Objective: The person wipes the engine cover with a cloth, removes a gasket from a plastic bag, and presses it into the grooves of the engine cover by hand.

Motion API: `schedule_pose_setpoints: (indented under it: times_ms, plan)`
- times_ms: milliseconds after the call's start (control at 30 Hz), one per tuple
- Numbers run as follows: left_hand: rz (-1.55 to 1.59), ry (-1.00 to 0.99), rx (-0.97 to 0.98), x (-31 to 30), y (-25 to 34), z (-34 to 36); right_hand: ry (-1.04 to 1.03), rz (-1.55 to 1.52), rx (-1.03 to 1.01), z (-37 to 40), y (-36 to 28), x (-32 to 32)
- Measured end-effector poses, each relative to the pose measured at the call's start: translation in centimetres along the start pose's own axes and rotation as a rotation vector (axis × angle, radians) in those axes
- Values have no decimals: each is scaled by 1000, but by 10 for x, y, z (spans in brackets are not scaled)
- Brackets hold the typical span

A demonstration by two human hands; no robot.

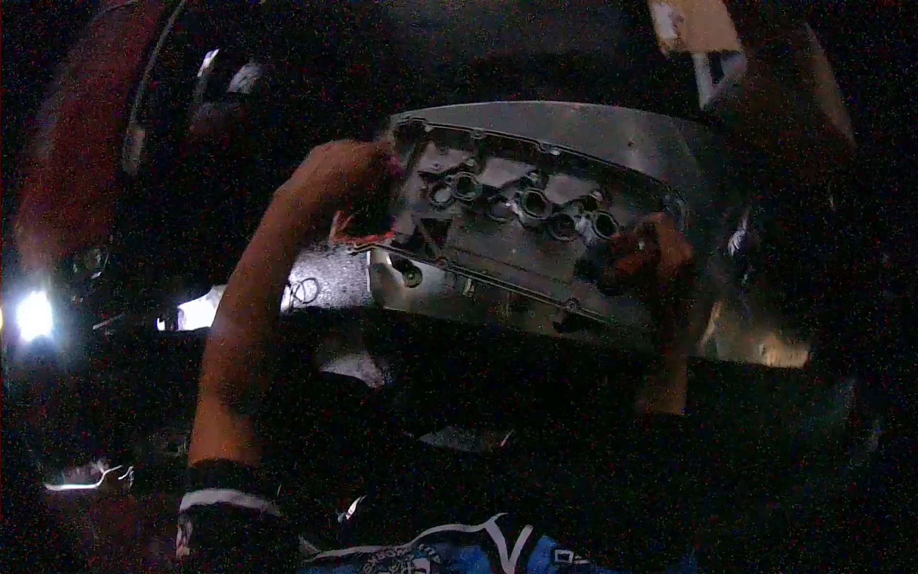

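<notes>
A grey metal engine valve cover lies tilted in front of me, its inner side up. Round openings run in a row across its middle, and a raised rim frames it. My left hand is at the cover's upper left edge, fingers bent over that edge and partly lost in shadow. Over the cover's right part, my right hand is curled against the surface. Something dark shows at its fingertips, too dim to name. Thin reddish strands lie just below my left hand.
A bright lamp glares at the far left. A lit, pale surface shows beneath the cover's left side. At the upper right stands a light brown object, perhaps cardboard. Deep shadow hides most surroundings.
</notes>
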State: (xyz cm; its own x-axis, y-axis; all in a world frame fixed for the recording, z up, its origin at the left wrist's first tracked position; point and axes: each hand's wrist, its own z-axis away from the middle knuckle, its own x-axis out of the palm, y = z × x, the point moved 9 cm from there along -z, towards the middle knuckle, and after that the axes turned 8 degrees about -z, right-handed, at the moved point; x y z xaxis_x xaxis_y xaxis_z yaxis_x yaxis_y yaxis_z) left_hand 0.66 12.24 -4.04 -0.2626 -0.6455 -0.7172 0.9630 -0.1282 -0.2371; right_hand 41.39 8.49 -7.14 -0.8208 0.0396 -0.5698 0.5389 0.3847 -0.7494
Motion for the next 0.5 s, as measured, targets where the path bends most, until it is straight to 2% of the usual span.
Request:
schedule_pose_setpoints:
  times_ms: [33,67,167,300,367,433,500]
  plan:
    - [66,-33,-50,15,-11,4,5,2,2,-1,1,-1]
    - [40,-20,-3,33,-11,18,12,3,1,0,2,-1]
    - [62,-176,-20,81,-25,64,30,-2,0,-3,6,-2]
    - [-72,282,-79,56,-47,61,78,-3,-11,-10,14,-11]
    - [229,540,-261,28,-60,77,113,-18,-16,-12,21,-18]
    - [101,567,-190,13,-38,86,168,-51,-31,-13,27,-23]
    - [615,135,-311,78,-59,56,234,-110,-69,-14,35,-22]
